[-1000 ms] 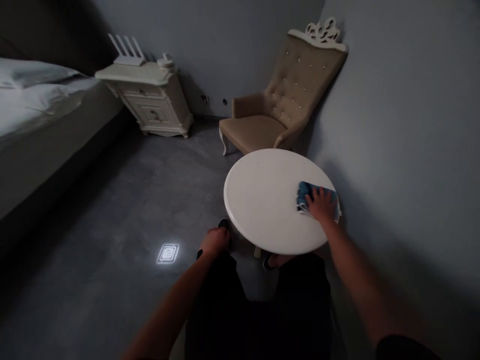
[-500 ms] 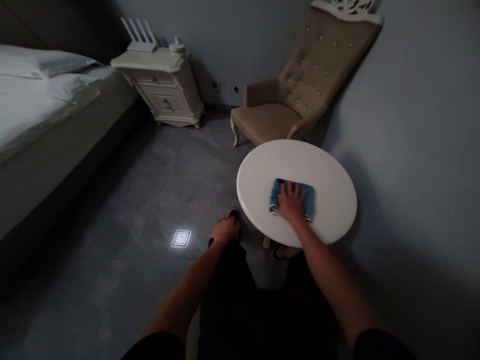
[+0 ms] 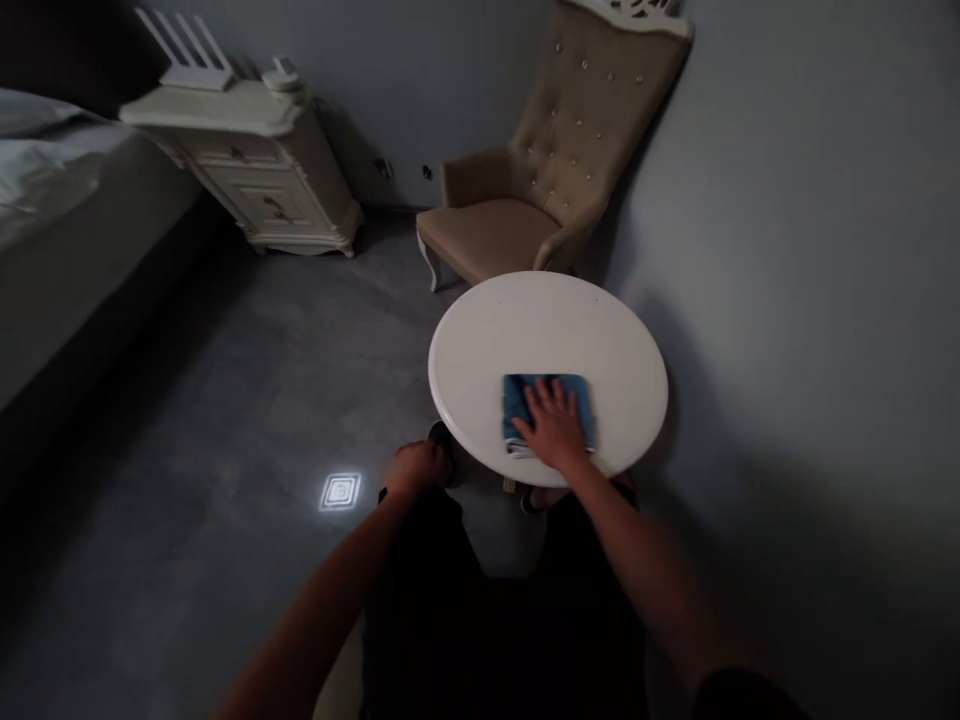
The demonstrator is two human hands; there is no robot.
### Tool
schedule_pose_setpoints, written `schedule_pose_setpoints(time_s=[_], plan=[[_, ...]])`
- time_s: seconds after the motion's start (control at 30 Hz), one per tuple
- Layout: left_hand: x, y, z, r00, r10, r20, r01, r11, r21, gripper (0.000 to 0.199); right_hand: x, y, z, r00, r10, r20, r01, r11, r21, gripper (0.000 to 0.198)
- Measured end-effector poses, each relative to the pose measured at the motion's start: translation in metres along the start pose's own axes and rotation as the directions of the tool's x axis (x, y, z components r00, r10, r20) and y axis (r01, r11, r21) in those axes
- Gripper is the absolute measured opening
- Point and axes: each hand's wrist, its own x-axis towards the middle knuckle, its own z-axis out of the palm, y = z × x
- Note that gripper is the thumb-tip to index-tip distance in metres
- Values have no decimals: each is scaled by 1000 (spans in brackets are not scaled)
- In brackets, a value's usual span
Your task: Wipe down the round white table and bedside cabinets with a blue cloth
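My right hand point(image 3: 553, 425) lies flat with fingers spread on a folded blue cloth point(image 3: 517, 393), pressing it against the white round table point(image 3: 480, 330). The cloth sits on the near half of the tabletop, and a pale striped edge shows at its near left corner. Over my left knee rests my left hand point(image 3: 416, 466), holding no object that I can see. Its fingers drape over the knee and are partly hard to make out in the dim light.
Behind the table stands a tan tufted armchair point(image 3: 487, 235). A cream nightstand point(image 3: 274, 185) carries a white router point(image 3: 196, 77) and a small white object point(image 3: 282, 80). At the left is a bed point(image 3: 82, 240). A bright square light pattern point(image 3: 340, 491) shows on the grey floor.
The cloth has slid under my right hand toward the table's near edge. My view has swung right, so the furniture sits farther left. My left hand stays on the knee.
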Motion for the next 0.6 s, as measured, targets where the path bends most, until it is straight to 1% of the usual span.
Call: schedule_pose_setpoints(time_s=[0.07,0.13,0.17,0.2,0.23,0.27,0.3,0.33,0.4,0.43,0.5,0.6], plan=[[4,-2,3,1000,3,-6,-3,1000,-14,54,-30,69,-7,986,168,0,-167,983,-78,81],[6,-3,3,1000,15,-13,-15,999,-31,53,-60,128,-9,949,312,-48,-316,941,-118,79],[6,-3,3,1000,18,-14,-18,999,-36,53,-72,151,-9,923,376,-80,-383,918,-105,78],[6,-4,3,1000,20,-13,-21,999,-39,54,-83,169,-8,901,421,-109,-430,899,-83,78],[6,-4,3,1000,21,-10,-22,999,-40,54,-90,180,-7,882,453,-131,-463,884,-62,79],[6,-3,2,1000,21,-5,-21,999,-40,55,-94,184,-5,869,473,-147,-484,874,-49,79],[6,-3,1,1000,20,2,-20,999,-38,55,-95,182,-3,865,477,-154,-489,871,-52,80],[6,-3,0,1000,19,6,-18,999,-37,55,-92,173,-1,872,465,-153,-479,875,-71,80],[5,-1,-2,1000,14,13,-14,999,-34,53,-80,140,1,907,404,-115,-417,899,-132,79],[4,0,-2,1000,8,14,-7,999,-32,53,-71,116,2,929,361,-83,-370,917,-152,79],[4,1,-3,1000,0,9,0,1000,-24,52,-51,61,4,965,262,-17,-262,954,-146,81],[1,1,-3,1000,-12,2,12,1000,-11,51,-23,-31,11,995,95,32,-94,995,-34,88]])
